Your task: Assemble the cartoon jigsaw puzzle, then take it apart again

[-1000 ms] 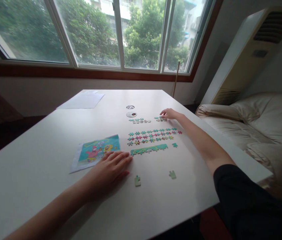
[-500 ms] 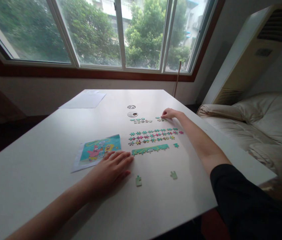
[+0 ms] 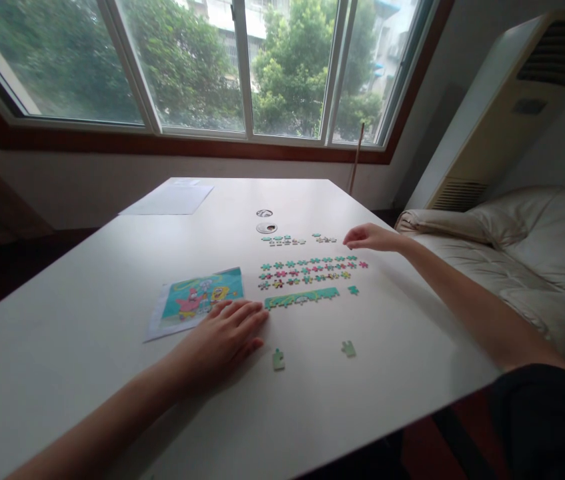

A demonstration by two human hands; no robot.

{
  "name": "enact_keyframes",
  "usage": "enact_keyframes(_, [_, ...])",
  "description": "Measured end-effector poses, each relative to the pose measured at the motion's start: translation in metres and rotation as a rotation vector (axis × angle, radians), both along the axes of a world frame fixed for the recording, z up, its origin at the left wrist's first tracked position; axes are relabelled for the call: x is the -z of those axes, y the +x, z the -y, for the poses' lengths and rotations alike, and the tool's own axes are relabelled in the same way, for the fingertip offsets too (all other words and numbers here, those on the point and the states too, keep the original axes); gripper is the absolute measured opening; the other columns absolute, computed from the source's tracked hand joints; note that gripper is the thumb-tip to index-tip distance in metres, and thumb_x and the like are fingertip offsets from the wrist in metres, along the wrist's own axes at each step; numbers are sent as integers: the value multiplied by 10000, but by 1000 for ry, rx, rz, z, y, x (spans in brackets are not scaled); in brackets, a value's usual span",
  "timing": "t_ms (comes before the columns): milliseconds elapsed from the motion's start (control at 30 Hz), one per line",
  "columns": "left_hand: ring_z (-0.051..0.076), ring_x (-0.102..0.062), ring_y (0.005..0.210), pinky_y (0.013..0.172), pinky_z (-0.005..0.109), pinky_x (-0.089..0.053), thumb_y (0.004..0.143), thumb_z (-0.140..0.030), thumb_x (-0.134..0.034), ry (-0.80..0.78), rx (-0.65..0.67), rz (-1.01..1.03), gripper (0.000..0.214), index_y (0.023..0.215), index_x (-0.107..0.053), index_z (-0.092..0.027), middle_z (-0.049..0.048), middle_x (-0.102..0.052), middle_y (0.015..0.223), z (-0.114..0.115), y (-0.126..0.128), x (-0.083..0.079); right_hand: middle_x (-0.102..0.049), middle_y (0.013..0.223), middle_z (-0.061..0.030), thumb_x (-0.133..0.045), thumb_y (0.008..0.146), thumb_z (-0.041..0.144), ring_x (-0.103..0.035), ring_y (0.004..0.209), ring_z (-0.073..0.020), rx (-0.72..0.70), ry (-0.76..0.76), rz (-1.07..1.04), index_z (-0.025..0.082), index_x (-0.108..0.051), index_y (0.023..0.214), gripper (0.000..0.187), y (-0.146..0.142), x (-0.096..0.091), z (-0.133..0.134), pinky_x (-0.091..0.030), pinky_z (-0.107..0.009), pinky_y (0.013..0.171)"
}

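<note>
My left hand (image 3: 229, 337) lies flat on the white table, fingers stretched out, beside the cartoon picture sheet (image 3: 199, 300) and partly over its lower right edge. Its fingertips reach the left end of a joined strip of green puzzle pieces (image 3: 302, 299). At the right, my right hand (image 3: 369, 237) is held with its fingertips pinched together, just right of a small far group of puzzle pieces (image 3: 326, 239). Whatever is in that pinch is too small or hidden to make out. Between the hands run several rows of loose puzzle pieces (image 3: 305, 271).
Two loose puzzle pieces, one on the left (image 3: 279, 359) and one on the right (image 3: 348, 349), lie nearer me. A single piece (image 3: 353, 291) sits right of the strip. Farther off are two round table inserts (image 3: 266, 228) and a paper sheet (image 3: 169, 200). A sofa (image 3: 552, 247) stands at right.
My right hand has moved right and slightly nearer, away from the far puzzle pieces, with its fingers still pinched. The left hand stays in place.
</note>
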State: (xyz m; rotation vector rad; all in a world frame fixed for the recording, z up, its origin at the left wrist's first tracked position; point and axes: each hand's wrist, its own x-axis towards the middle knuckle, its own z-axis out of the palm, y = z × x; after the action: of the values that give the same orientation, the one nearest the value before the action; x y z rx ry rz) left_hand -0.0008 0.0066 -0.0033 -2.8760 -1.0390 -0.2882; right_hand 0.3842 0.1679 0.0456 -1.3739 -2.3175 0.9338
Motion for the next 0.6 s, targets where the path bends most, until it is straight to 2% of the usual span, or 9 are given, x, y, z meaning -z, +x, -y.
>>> enact_keyframes(133, [257, -473, 1139, 954, 440, -363, 939, -345, -352, 5, -6, -2, 357, 1240, -484, -205, 95, -536, 1245, 0, -1, 1, -616, 750, -31, -660, 650, 477, -546, 690, -130, -68, -152, 39, 126, -623, 821, 392, 11, 1, 46, -423, -267, 659])
enact_keyframes(267, [261, -468, 1142, 955, 446, -359, 941, -344, -344, 3, -8, -12, 359, 1246, -475, -206, 96, -526, 1255, 0, -1, 2, -595, 796, -36, -654, 660, 486, -539, 710, -130, -49, -186, -12, 133, -593, 801, 386, 14, 8, 75, -421, -263, 656])
enact_keyframes(467, [255, -483, 1123, 953, 435, -362, 940, -339, -351, 16, 1, -12, 352, 1237, -486, -208, 95, -540, 1237, -1, -1, 2, -531, 627, 11, -612, 682, 534, -443, 567, -94, 6, -187, 52, 132, -588, 775, 413, 14, 19, 83, -342, -234, 539])
enact_keyframes(600, [255, -478, 1132, 952, 429, -363, 938, -346, -354, 12, 6, -20, 354, 1236, -486, -209, 91, -539, 1240, -2, -1, 1, -574, 699, -15, -602, 699, 508, -480, 628, -116, 17, -101, 113, 129, -625, 883, 422, 19, 20, 83, -374, -244, 584])
